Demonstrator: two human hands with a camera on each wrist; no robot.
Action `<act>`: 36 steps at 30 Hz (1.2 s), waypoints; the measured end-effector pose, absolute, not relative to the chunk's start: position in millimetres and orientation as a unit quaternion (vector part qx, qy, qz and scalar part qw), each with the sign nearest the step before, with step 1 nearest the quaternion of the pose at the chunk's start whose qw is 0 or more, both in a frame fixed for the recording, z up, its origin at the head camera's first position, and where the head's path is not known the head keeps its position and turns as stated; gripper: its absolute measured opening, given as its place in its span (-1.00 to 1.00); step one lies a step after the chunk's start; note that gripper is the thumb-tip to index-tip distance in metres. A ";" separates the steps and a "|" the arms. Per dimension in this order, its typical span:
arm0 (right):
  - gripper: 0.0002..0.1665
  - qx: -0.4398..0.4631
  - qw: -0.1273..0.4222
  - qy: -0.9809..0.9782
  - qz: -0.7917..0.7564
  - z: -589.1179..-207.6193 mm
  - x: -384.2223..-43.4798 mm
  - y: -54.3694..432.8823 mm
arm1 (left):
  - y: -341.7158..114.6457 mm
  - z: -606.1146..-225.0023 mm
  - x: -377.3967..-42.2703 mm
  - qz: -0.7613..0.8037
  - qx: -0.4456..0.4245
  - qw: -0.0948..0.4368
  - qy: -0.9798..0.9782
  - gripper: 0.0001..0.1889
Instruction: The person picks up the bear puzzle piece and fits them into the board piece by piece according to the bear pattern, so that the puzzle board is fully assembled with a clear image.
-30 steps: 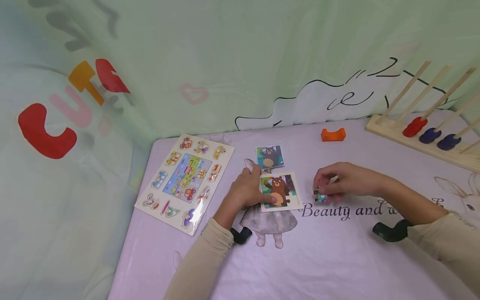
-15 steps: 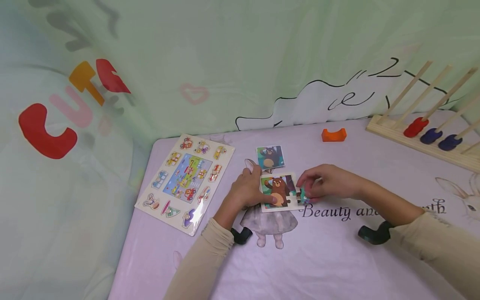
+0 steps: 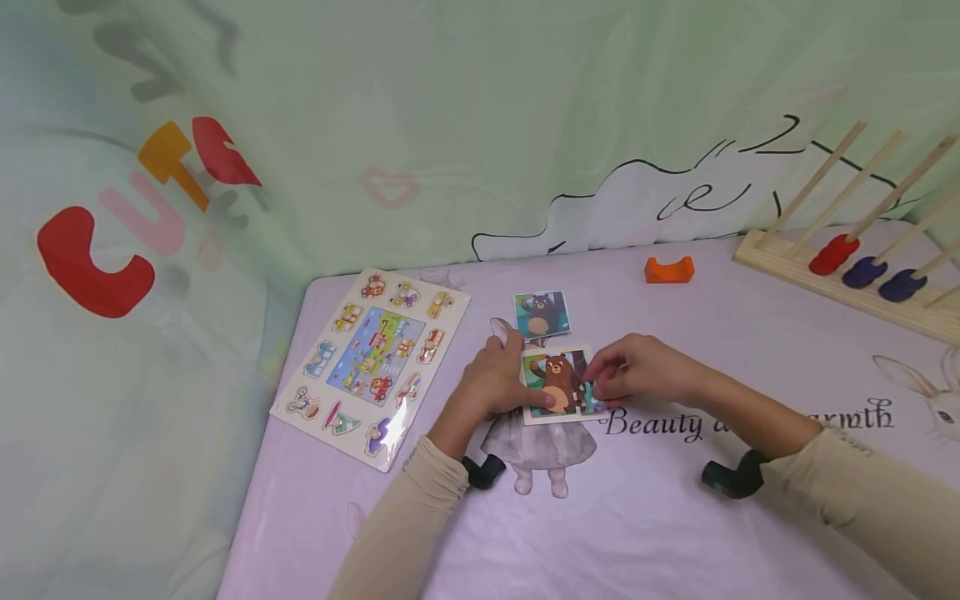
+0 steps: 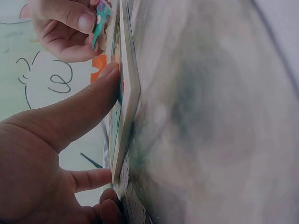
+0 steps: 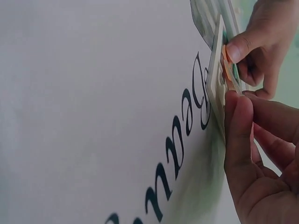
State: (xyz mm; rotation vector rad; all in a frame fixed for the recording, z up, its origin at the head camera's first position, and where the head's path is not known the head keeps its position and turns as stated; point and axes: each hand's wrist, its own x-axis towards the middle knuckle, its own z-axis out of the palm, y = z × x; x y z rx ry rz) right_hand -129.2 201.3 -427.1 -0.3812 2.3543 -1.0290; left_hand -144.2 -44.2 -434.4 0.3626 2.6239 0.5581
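Note:
A bear jigsaw puzzle in a pale square frame (image 3: 562,419) lies on the lilac cloth. My left hand (image 3: 487,379) steadies it from the left, the thumb pressing on the bear's belly and the fingers by the upper left edge. From the right side, my right hand (image 3: 648,371) pinches a teal puzzle piece (image 3: 592,398) at the frame's lower right. In the left wrist view the piece (image 4: 100,23) stands tilted between thumb and fingers, close over the frame. Right fingertips cover part of it. A matching bear picture card (image 3: 542,314) lies just above the frame.
To the left rests a wooden vehicle peg puzzle (image 3: 375,358). An orange notched block (image 3: 669,270) sits farther back. At the far right stands a wooden rod rack (image 3: 847,287) with red and blue pieces. Dark wrist-worn devices (image 3: 731,477) sit under the sleeves.
My right hand has moved left with the puzzle piece, from beside the frame to over its lower right corner. My left hand has stayed in place.

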 end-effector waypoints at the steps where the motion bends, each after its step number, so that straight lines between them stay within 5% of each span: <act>1: -0.85 -0.137 0.268 0.874 -0.382 -427.2 -128.9 200.0 | -44.2 -434.6 -144.3 0.201 0.130 0.217 0.947 0.12; 36: -0.84 -0.046 0.227 0.907 -0.353 -424.3 -123.6 177.8 | -42.3 -435.9 -144.1 0.184 0.126 0.209 0.952 0.11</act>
